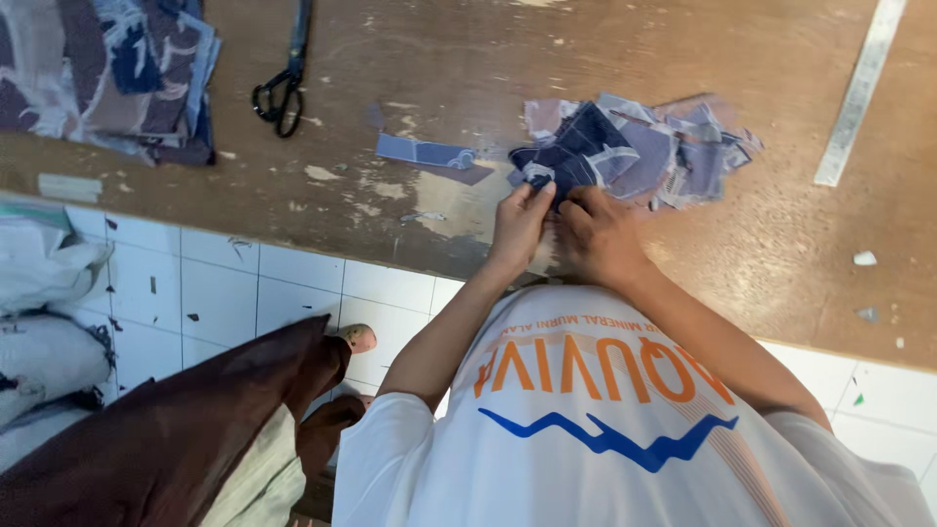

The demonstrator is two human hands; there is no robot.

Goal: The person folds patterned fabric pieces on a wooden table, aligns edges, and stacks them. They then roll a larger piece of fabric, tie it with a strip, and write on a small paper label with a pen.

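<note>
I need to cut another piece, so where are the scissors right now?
In the head view the black-handled scissors lie on the wooden table, upper left, apart from both hands, between the folded fabric stack at far left and the small blue fabric strip.

The fabric stack (107,73) and steel ruler (859,93) run past the top edge

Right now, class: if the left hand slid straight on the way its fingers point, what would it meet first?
The left hand already touches the dark blue cloth piece; going on, it would push into that small pile of cloth scraps, though depth is hard to judge.
</note>
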